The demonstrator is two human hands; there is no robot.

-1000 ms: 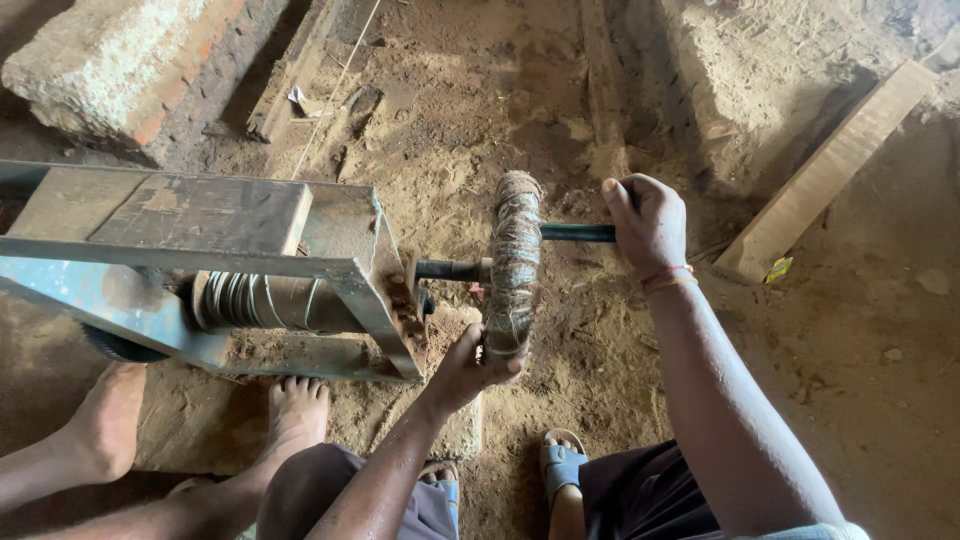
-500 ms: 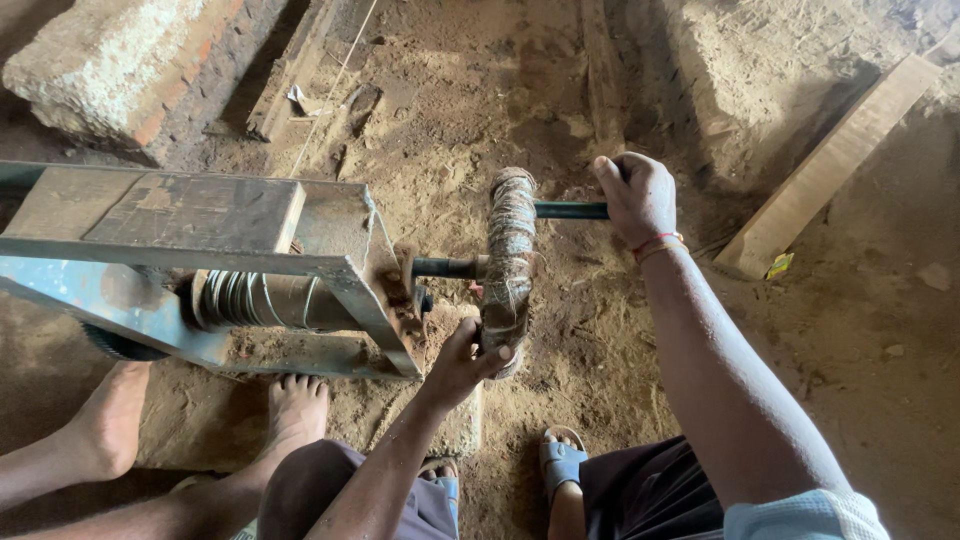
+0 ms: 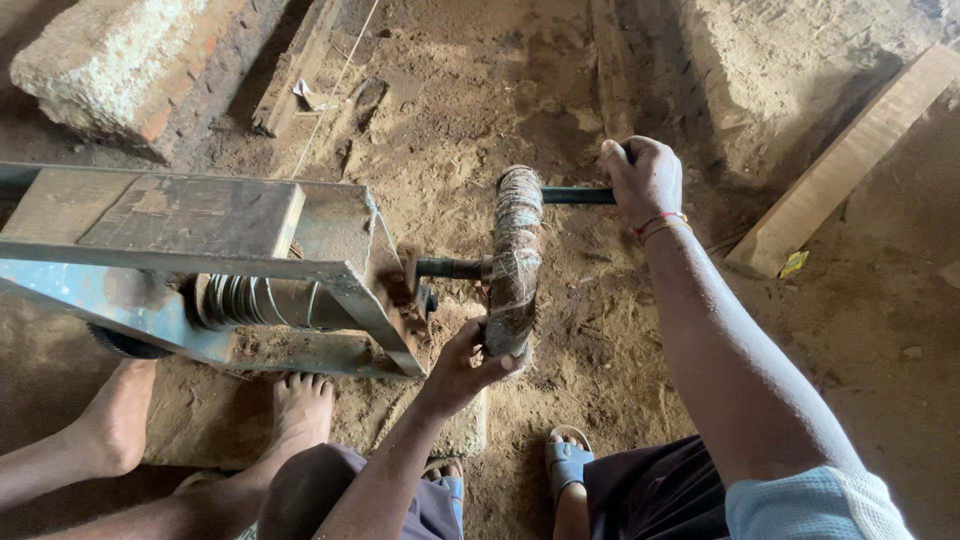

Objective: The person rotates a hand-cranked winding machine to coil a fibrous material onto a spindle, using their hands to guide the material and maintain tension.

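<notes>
A fibre-wrapped crank wheel [image 3: 516, 250] turns on a short axle [image 3: 450, 268] sticking out of a blue-grey metal frame [image 3: 180, 262]. My right hand [image 3: 643, 178] is closed around the dark handle bar [image 3: 575, 196] at the wheel's top. My left hand [image 3: 466, 362] cups the wheel's lower rim, thumb and fingers pressed on the fibre wrap. Inside the frame sits a coil-wound drum [image 3: 262, 300]. A thin strand [image 3: 335, 75] runs from the frame toward the far ground.
Bare feet [image 3: 298, 402] of a person rest under the frame at left. Blue sandals [image 3: 566, 464] show near my knees. A brick block [image 3: 120, 60] lies far left and a wooden plank [image 3: 850, 150] at right, on dusty earth.
My right hand has moved slightly away from me with the handle. The left hand stays on the wheel's lower rim.
</notes>
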